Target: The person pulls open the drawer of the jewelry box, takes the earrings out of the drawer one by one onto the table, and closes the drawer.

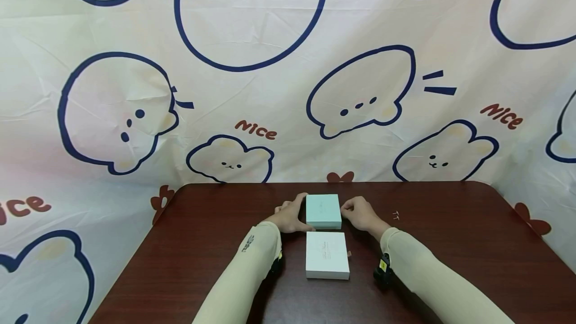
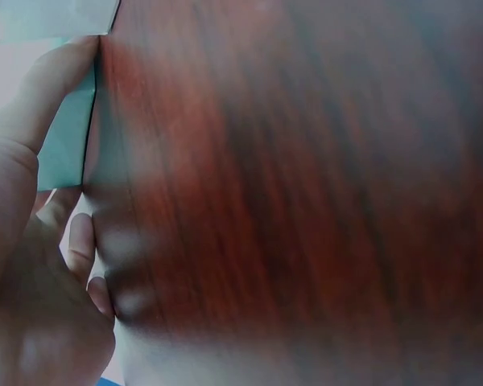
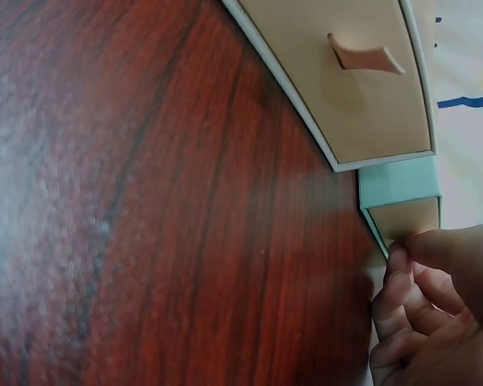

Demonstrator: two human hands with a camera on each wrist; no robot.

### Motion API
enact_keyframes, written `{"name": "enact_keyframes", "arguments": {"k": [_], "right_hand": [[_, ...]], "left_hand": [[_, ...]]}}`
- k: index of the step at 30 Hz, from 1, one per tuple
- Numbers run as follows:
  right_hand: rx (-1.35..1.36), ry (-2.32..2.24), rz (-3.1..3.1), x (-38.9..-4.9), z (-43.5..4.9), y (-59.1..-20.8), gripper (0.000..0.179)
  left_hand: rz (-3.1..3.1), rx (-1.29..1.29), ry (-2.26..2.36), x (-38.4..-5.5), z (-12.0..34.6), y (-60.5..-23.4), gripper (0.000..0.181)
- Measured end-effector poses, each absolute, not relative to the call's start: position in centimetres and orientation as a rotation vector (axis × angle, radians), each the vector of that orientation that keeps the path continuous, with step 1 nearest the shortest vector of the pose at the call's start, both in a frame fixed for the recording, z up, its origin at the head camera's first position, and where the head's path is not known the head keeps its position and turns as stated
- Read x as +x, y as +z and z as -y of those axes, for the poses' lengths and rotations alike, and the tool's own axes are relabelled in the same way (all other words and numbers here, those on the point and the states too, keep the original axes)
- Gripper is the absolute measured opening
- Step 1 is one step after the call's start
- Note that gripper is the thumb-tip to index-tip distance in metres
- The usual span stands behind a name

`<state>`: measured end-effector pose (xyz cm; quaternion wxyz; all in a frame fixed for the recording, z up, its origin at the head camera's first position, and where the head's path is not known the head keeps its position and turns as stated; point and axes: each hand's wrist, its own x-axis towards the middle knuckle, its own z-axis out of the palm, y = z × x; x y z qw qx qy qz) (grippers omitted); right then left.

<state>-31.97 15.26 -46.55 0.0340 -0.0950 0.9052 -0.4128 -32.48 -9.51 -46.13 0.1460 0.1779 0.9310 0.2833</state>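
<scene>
On the dark wooden table a teal drawer box (image 1: 323,210) lies flat, with a tan drawer front on its right side. My left hand (image 1: 289,215) holds the box from the left, thumb at the near corner and fingers at the far one. At the drawer front (image 3: 402,221), my right hand (image 1: 361,212) pinches with thumb and forefinger; the fingertips hide the pull tab there. Just nearer to me lies a white drawer box (image 1: 327,255), its tan ribbon tab (image 3: 366,58) sticking out of the right side.
Small pale T-shaped pieces (image 1: 396,215) lie on the table (image 1: 450,244) to the right of my right hand. A cartoon-printed cloth (image 1: 288,94) hangs behind the table's far edge and along both sides.
</scene>
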Motion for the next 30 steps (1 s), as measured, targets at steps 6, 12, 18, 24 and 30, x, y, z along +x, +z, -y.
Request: {"name": "enact_keyframes", "arguments": {"k": [6,12,18,24,30], "right_hand": [[-0.302,-1.277,-2.771,-31.67,-15.49,-46.34,0.023],[-0.298,-1.278,-2.773,-31.55,-15.58,-46.32,0.02],[-0.293,-1.283,-2.774,-31.48,-15.71,-46.4,0.02],[-0.294,-1.307,-2.771,-31.31,-15.74,-46.29,0.019],[-0.289,-1.306,-2.77,-31.16,-15.77,-46.25,0.019]], "left_hand": [[-2.678,0.532,0.815,-32.49,9.44,-46.16,0.106],[-2.686,0.528,0.816,-32.54,9.43,-46.32,0.106],[-2.682,0.527,0.832,-32.51,9.6,-46.24,0.107],[-2.685,0.506,0.832,-32.46,9.75,-46.27,0.107],[-2.712,0.533,0.813,-32.5,9.79,-46.5,0.107]]}}
